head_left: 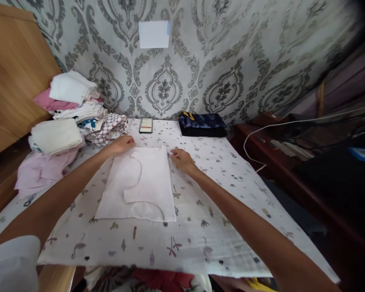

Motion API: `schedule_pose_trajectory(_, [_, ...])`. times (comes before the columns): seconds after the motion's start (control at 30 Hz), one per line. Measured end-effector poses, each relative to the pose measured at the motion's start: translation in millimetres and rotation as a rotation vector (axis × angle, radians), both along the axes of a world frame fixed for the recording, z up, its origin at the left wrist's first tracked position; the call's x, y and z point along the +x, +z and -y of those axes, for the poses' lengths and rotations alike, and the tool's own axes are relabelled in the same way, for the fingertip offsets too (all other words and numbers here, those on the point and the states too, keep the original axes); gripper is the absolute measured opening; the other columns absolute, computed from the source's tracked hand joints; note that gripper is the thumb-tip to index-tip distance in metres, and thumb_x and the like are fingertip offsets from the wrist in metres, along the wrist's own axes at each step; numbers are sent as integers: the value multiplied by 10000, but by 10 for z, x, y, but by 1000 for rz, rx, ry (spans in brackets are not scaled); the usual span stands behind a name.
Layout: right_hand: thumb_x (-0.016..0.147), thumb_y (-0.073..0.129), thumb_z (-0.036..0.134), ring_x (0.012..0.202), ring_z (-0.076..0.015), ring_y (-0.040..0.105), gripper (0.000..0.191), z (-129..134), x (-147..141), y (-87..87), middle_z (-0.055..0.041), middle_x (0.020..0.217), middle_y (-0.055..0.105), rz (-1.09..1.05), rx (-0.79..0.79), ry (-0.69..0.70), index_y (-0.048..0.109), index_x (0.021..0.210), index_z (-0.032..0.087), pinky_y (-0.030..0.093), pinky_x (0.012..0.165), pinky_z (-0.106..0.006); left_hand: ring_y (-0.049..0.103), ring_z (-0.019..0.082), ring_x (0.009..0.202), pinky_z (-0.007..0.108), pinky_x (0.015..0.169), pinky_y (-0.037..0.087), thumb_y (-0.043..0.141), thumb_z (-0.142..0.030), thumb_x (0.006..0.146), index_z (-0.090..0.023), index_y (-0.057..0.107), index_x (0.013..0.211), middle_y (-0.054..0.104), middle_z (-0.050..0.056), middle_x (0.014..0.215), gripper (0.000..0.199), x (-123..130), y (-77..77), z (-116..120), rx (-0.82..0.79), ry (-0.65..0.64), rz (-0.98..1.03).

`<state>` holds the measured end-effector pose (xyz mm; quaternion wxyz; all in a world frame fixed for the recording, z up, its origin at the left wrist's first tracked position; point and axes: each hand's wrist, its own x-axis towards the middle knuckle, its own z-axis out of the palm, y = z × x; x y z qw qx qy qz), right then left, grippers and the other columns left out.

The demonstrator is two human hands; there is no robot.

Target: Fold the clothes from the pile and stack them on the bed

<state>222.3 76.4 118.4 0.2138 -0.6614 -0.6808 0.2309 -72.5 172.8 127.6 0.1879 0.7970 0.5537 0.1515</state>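
A white sleeveless top [153,174] lies folded flat on a printed white cloth [200,247], its curved neck and armhole edges showing. My left hand [123,144] is just beyond the garment's far left corner, fingers loosely bent and no cloth visible in them. At the far right corner, my right hand [182,159] hovers beside the edge. Its thumb and fingers are slightly apart, with nothing seen between them.
Piled clothes [69,109] stand at the left against a wooden panel [15,61]. Toward the wall lie a small card-like item [146,125] and a folded dark garment [202,125]. A white cable [246,140] loops over the dark red furniture [280,166] on the right.
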Motion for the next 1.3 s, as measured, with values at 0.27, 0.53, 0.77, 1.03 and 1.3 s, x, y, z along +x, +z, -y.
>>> schedule_pose_trajectory(0.27, [803, 703, 317, 915, -198, 641, 246, -695, -189, -69, -81, 997, 724, 91, -91, -50, 710, 984, 151, 449, 754, -276, 576, 221, 749, 267, 614, 332, 716, -621, 653, -221, 656, 841, 654, 37, 819, 446, -70, -35, 80, -100, 19, -83])
schedule_pose_trajectory(0.53, [789, 715, 249, 866, -186, 623, 229, -690, -211, -2, -44, 974, 677, 112, -45, -34, 664, 1001, 177, 433, 695, -275, 594, 269, 1026, 303, 781, 418, 603, -513, 812, -211, 629, 1004, 673, 80, 1035, 359, -26, 16, 164, 72, -24, -247])
schedule_pose_trajectory(0.77, [927, 616, 432, 862, -210, 602, 284, 652, -715, 126, -75, 1040, 636, 179, 225, 514, 615, 1073, 188, 466, 729, -331, 615, 243, 865, 301, 677, 382, 589, -545, 821, -210, 617, 895, 687, 54, 931, 344, 101, -100, 336, -55, -50, -221])
schedule_pose_trajectory(1.03, [984, 496, 196, 944, -230, 594, 143, 1134, -1106, 30, -98, 1037, 627, 357, 145, 687, 619, 1053, 176, 453, 674, -311, 576, 187, 743, 260, 603, 375, 721, -278, 659, -204, 547, 736, 589, -6, 730, 204, 192, -100, 261, -226, 20, 53])
schedule_pose_trajectory(1.3, [862, 536, 87, 690, -130, 525, 121, 1044, -1087, 49, 16, 809, 594, -216, 152, 494, 579, 864, 201, 383, 657, -255, 597, 118, 562, 254, 587, 501, 675, -196, 750, -203, 528, 848, 586, -35, 682, 177, 39, 38, 336, -414, 97, 465])
